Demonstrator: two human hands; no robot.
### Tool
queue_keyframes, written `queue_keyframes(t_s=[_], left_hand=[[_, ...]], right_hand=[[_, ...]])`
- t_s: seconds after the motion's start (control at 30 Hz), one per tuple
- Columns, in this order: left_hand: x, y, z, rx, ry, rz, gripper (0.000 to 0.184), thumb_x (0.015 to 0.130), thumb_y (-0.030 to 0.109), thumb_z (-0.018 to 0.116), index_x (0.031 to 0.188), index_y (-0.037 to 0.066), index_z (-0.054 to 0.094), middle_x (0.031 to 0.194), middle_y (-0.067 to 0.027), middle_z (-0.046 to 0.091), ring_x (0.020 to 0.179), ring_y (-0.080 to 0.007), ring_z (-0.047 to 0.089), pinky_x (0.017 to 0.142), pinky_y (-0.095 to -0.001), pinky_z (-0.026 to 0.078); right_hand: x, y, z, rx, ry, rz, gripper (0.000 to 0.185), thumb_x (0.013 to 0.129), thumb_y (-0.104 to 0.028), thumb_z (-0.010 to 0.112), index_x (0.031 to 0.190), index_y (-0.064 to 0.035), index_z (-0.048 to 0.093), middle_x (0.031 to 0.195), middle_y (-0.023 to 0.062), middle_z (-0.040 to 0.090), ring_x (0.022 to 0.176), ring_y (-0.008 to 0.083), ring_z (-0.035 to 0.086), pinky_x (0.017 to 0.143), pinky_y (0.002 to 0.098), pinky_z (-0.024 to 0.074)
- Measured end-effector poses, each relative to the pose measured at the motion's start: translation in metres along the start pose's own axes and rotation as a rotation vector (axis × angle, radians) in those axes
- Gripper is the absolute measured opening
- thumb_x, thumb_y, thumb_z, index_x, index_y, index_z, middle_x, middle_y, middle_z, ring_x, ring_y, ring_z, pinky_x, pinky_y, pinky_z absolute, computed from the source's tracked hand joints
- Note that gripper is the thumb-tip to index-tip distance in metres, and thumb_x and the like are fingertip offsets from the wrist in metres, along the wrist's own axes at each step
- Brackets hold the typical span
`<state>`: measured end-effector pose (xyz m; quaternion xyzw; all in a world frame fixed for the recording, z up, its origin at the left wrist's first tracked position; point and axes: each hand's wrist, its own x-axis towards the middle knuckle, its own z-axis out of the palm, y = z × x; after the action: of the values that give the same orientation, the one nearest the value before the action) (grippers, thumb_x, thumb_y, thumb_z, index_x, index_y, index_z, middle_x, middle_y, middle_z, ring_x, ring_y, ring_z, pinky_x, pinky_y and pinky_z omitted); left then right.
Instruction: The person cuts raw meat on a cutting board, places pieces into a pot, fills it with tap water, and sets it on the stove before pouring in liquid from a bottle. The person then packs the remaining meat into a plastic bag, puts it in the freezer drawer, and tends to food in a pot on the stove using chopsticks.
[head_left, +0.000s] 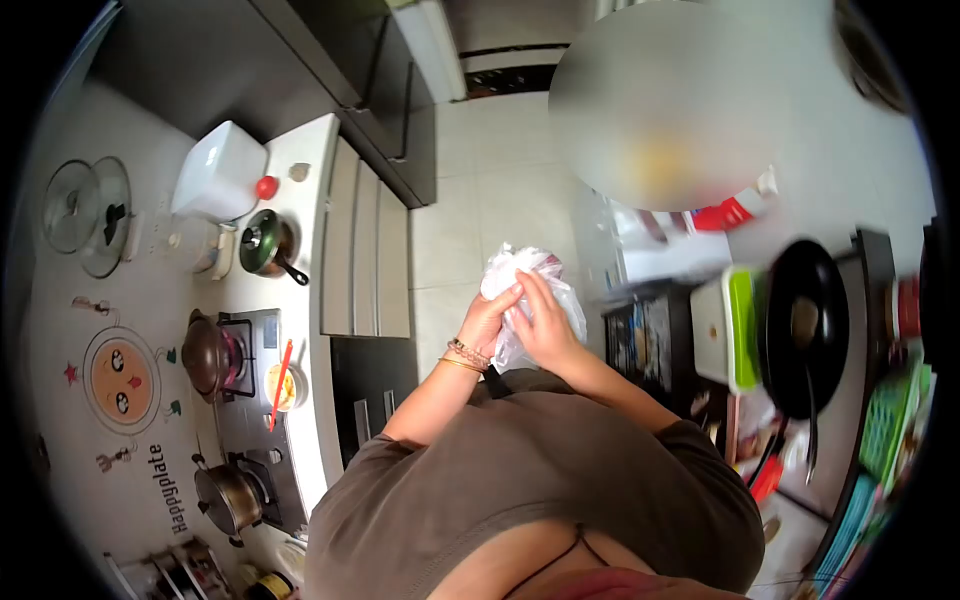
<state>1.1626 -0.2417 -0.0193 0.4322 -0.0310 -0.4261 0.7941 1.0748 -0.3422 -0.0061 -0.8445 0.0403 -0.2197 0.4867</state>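
Both my hands are together in front of my chest at a crumpled white plastic bag [507, 262]. My left hand [485, 322], with bracelets at the wrist, is closed on the bag from the left. From the other side, my right hand [543, 325] grips it with the fingers bent over the top, touching the left fingertips. Part of the bag hangs below and to the right of the right hand. Something reddish shows through the plastic near its top; what it is cannot be made out.
Left of me, a counter [318, 440] carries a stove with a brown pot [205, 355], a metal pot [228, 497], and a bowl [289, 388] with red chopsticks. A green-lidded pan [266, 245] stands farther along. To my right, a black frying pan [803, 350] is by a rack.
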Motion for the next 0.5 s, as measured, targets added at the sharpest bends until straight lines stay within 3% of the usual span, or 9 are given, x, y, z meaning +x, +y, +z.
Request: queue_keyframes(t_s=[0.07,0.17,0.2,0.3,0.33,0.43,0.47,0.5], left_hand=[[0.032,0.017,-0.008,-0.081,0.063,0.001,0.04,0.089,0.024,0.058,0.122,0.001,0.05,0.116,-0.0097,0.058,0.107,-0.0205,0.055,0.092,-0.0345,0.046],[0.067,0.037,-0.02,-0.248,0.136,-0.002,0.038,0.088,0.02,0.06,0.119,0.0,0.051,0.114,-0.0105,0.059,0.104,-0.0214,0.058,0.09,-0.0339,0.047],[0.081,0.042,-0.03,-0.292,0.149,0.007,0.039,0.087,0.019,0.061,0.119,-0.001,0.051,0.113,-0.0109,0.059,0.103,-0.0216,0.058,0.089,-0.034,0.048],[0.124,0.08,-0.043,-0.404,0.168,0.073,0.042,0.086,0.02,0.064,0.12,-0.001,0.05,0.111,-0.0125,0.06,0.101,-0.0231,0.06,0.088,-0.0364,0.05],[0.14,0.094,-0.05,-0.414,0.172,0.073,0.042,0.086,0.02,0.064,0.12,-0.001,0.05,0.111,-0.0128,0.06,0.101,-0.0235,0.06,0.088,-0.0368,0.05],[0.2,0.122,-0.072,-0.273,0.198,0.143,0.043,0.086,0.021,0.065,0.12,-0.001,0.05,0.111,-0.0127,0.059,0.099,-0.0228,0.06,0.085,-0.035,0.05],[0.228,0.126,-0.08,-0.179,0.208,0.209,0.044,0.086,0.021,0.065,0.12,-0.001,0.05,0.111,-0.0125,0.059,0.099,-0.0223,0.06,0.085,-0.0344,0.05],[0.253,0.134,-0.086,-0.089,0.217,0.272,0.044,0.086,0.022,0.065,0.12,-0.001,0.05,0.111,-0.0123,0.059,0.099,-0.0217,0.059,0.084,-0.0338,0.05]], right_hand=[[0.044,-0.005,-0.012,-0.038,-0.189,-0.046,0.062,0.085,-0.011,0.057,0.135,0.009,0.026,0.135,0.0313,0.032,0.127,0.0425,0.034,0.104,0.043,0.0311],[0.096,-0.005,-0.019,0.028,-0.273,-0.094,0.063,0.082,-0.008,0.057,0.133,0.0117,0.025,0.133,0.034,0.032,0.122,0.0453,0.037,0.1,0.0435,0.0356],[0.112,-0.003,-0.024,0.09,-0.29,-0.027,0.066,0.084,-0.01,0.059,0.137,0.0075,0.024,0.14,0.0289,0.029,0.128,0.0376,0.036,0.105,0.0415,0.0302],[0.169,0.038,-0.043,0.385,-0.495,0.101,0.068,0.083,-0.007,0.062,0.138,0.0044,0.024,0.14,0.0231,0.033,0.129,0.0311,0.037,0.103,0.039,0.0338],[0.194,0.06,-0.038,0.228,-0.374,-0.048,0.077,0.081,-0.002,0.063,0.142,-0.0017,0.016,0.141,0.0169,0.033,0.129,0.0269,0.037,0.1,0.0356,0.0372],[0.273,0.079,-0.006,0.592,-0.215,0.401,0.087,0.079,0.0,0.065,0.144,-0.006,0.007,0.141,0.0164,0.031,0.129,0.0262,0.035,0.099,0.0357,0.0373],[0.295,0.102,0.017,0.971,-0.343,0.49,0.097,0.076,-0.001,0.069,0.145,-0.009,0.001,0.141,0.0162,0.028,0.129,0.0248,0.033,0.101,0.0371,0.0346],[0.316,0.119,0.039,0.632,-0.308,0.194,0.096,0.074,-0.001,0.07,0.143,-0.0071,0.005,0.138,0.0168,0.03,0.127,0.0238,0.034,0.102,0.0373,0.0333]])
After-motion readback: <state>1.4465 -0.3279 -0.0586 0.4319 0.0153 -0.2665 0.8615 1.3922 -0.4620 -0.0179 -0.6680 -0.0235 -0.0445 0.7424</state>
